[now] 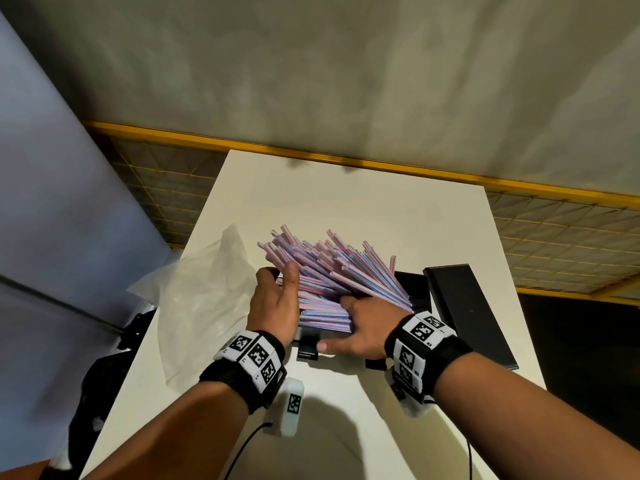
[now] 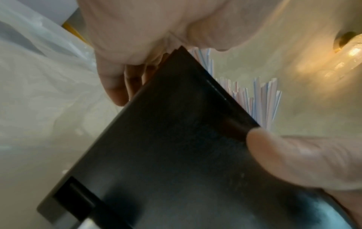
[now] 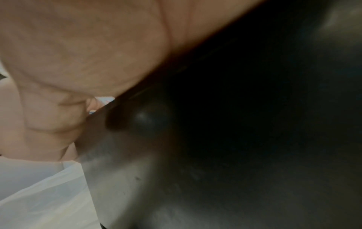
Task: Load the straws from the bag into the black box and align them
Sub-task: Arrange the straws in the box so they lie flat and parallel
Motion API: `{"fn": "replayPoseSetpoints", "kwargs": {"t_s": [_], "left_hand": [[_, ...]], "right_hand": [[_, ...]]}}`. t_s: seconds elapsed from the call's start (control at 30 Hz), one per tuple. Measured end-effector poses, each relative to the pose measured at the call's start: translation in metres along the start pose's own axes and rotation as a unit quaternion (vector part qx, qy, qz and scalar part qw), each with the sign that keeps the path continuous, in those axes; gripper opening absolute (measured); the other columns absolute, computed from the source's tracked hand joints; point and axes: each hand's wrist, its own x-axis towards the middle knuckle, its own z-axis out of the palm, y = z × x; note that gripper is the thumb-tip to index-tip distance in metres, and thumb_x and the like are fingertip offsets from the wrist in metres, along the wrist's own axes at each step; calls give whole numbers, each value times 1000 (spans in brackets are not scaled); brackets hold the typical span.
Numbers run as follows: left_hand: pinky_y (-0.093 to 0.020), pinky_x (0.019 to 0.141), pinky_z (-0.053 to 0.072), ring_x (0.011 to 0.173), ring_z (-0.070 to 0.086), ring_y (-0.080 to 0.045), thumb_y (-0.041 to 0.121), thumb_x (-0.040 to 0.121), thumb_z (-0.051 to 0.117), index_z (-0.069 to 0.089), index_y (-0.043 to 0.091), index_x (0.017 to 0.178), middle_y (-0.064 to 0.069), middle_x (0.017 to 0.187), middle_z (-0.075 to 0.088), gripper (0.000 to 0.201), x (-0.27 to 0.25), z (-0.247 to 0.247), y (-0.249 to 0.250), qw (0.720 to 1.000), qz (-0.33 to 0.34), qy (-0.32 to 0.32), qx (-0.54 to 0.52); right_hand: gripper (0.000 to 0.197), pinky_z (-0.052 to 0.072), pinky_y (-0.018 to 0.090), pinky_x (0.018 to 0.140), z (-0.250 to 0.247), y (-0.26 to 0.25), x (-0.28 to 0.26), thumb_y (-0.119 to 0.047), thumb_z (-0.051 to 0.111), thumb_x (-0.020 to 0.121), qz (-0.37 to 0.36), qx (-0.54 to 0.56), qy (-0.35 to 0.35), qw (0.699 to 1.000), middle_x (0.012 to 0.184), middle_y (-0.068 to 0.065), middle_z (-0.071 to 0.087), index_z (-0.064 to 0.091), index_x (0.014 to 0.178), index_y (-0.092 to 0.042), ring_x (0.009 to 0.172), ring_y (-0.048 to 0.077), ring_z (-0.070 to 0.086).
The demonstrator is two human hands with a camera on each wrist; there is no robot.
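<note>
Straws [image 1: 329,282] already lie in the black box [image 1: 412,285] near the table's [image 1: 381,220] right edge, but from the head view we judge them unaligned: they fan past its far rim. Our left hand [image 1: 273,303] and right hand [image 1: 367,327] curl onto the pile; the bag [image 1: 204,292] lies emptied by the left edge. Left wrist: fingers [image 2: 117,86] hook the box [image 2: 176,147] wall. Right wrist: our palm [image 3: 78,54] presses dark plastic; squaring remains.

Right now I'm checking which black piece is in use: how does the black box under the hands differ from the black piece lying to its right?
The black box is heaped with striped straws; the black piece carries nothing. The left hand and right hand grip the box's sides; no hand touches the piece. Both are black and rest on the white table.
</note>
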Motion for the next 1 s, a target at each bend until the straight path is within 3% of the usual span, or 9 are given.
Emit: {"fn": "replayPoseSetpoints", "kwargs": {"t_s": [0.13, 0.27, 0.37, 0.43, 0.53, 0.6, 0.7, 0.87, 1.0], "left_hand": [[-30, 82, 32, 116, 55, -34, 62, 96, 29, 42, 12, 129, -15, 128, 59, 62, 1, 1, -1, 1000, -8, 15, 2], [-28, 81, 32, 112, 58, -31, 70, 92, 26, 53, 5, 118, -9, 111, 62, 75, 1, 4, -3, 999, 18, -10, 48], [-30, 97, 36, 129, 50, -29, 76, 87, 14, 68, 2, 96, -24, 132, 56, 92, 1, 5, -3, 993, 17, -51, 103], [-29, 102, 33, 133, 45, -27, 72, 91, 22, 63, 3, 117, -20, 144, 49, 84, 1, 2, -2, 994, 6, -46, 95], [-35, 90, 41, 112, 59, -37, 76, 87, 27, 65, 0, 96, -25, 109, 63, 86, 2, 1, -7, 996, 29, -62, 56], [-43, 91, 46, 103, 63, -39, 80, 86, 30, 63, -9, 95, -32, 106, 63, 95, 2, 3, -9, 994, 28, -88, 58], [-38, 87, 51, 91, 67, -23, 87, 79, 29, 71, 14, 89, -9, 93, 71, 85, 5, 1, -10, 988, 52, -112, 94], [-34, 90, 52, 101, 64, -11, 95, 65, 36, 68, 31, 104, 8, 107, 68, 82, 11, -8, -13, 975, 94, -132, 154], [-17, 81, 51, 87, 64, 7, 69, 76, 64, 69, 33, 93, 17, 94, 71, 40, 9, -18, -7, 966, 135, -157, 152]], "right_hand": [[86, 48, 36, 85, -2, -1, 1, -95, 38, 67, 10, -43, -8, 999, 95, 6, 66, 58, 93, -16, 92, 27, 60], [92, 48, 34, 85, -1, -4, 3, -92, 48, 66, 6, -31, -13, 999, 107, 5, 65, 58, 117, -17, 105, 28, 60], [76, 41, 30, 71, -6, -3, 2, -92, 46, 69, 29, -29, -23, 999, 89, 2, 65, 60, 84, -18, 88, 27, 60], [68, 41, 30, 69, -8, -3, 1, -92, 45, 68, 53, -30, -36, 998, 74, -1, 56, 49, 67, -25, 77, 23, 55], [81, 52, 35, 81, -4, -6, 5, -95, 49, 60, 53, -6, -46, 998, 92, 1, 65, 61, 92, -21, 86, 23, 61], [88, 54, 38, 83, -1, -9, 8, -92, 55, 58, 39, -12, -40, 998, 97, 3, 67, 63, 102, -16, 88, 24, 62], [86, 54, 37, 84, -2, -11, 11, -85, 64, 60, 45, -4, -42, 998, 104, 4, 67, 62, 111, -16, 92, 25, 62], [85, 54, 40, 85, -6, -12, 10, -76, 73, 56, 56, 10, -66, 996, 105, 3, 64, 55, 114, -18, 92, 24, 62], [81, 53, 34, 82, -6, -4, 5, -73, 76, 56, 56, 26, -50, 997, 106, 0, 66, 57, 118, -23, 92, 21, 62]]}}
